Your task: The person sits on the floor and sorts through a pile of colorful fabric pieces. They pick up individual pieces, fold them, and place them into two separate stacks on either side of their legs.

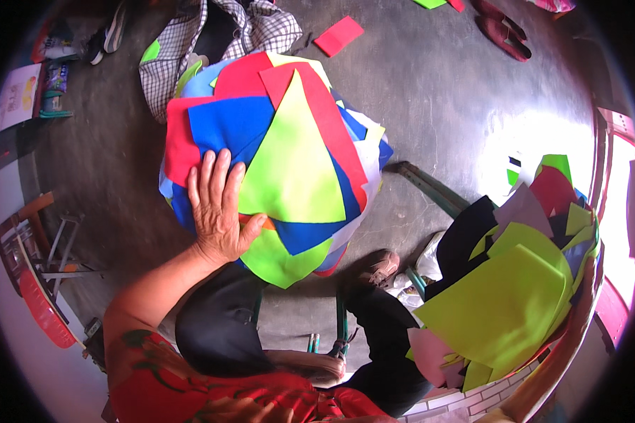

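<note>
My left hand (220, 204) lies palm down on the left side of a tall heap of cut fabric pieces, fingers stretched out and thumb apart. Beside its fingertips is a blue piece (233, 127); a lime-green pointed piece (296, 162) lies on top to its right, near a red piece (331, 130). Another lime-green piece (286, 257) hangs at the heap's near edge. On the right, my right forearm (554, 352) runs along the outer side of a second heap, topped by large yellow-green pieces (504, 307). The fingers of my right hand cannot be made out.
A black-and-white checked cloth (166, 67) lies beyond the first heap, with a loose red piece (339, 37) on the grey floor. Dark red shoes (502, 32) lie at the far right. A green metal leg (430, 187) stands between the heaps. A red stool seat (44, 310) is at the left.
</note>
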`<state>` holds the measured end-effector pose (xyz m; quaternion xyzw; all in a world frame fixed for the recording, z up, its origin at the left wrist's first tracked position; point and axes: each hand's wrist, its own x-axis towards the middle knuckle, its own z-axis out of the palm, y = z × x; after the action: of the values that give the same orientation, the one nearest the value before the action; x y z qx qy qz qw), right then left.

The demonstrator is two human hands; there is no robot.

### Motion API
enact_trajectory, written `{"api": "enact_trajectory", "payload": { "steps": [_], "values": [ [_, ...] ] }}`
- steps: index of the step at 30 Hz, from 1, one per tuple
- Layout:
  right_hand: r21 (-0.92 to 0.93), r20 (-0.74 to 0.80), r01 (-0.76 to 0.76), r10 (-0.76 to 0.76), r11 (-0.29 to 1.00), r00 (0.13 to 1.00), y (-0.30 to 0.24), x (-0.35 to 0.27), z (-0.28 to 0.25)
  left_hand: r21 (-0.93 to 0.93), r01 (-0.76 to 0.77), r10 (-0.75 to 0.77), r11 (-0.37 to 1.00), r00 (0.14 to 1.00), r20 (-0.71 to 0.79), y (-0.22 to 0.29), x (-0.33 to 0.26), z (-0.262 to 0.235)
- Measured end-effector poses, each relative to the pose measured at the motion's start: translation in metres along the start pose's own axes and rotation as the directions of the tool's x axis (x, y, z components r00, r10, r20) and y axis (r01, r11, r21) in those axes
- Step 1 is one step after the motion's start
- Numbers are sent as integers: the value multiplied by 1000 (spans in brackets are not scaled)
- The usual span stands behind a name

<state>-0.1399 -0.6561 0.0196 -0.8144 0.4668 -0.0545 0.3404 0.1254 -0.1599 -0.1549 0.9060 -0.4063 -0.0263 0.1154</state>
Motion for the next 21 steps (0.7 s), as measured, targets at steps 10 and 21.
{"api": "enact_trajectory", "payload": {
  "steps": [10, 21],
  "values": [
    [-98, 69, 89, -82, 991, 994, -17, 0, -2, -7, 7, -7, 1000, 1000, 12, 0, 1, -2],
    [-374, 94, 154, -128, 914, 987, -62, -6, 5, -16, 32, -32, 999, 999, 14, 5, 2, -8]
  ]
}}
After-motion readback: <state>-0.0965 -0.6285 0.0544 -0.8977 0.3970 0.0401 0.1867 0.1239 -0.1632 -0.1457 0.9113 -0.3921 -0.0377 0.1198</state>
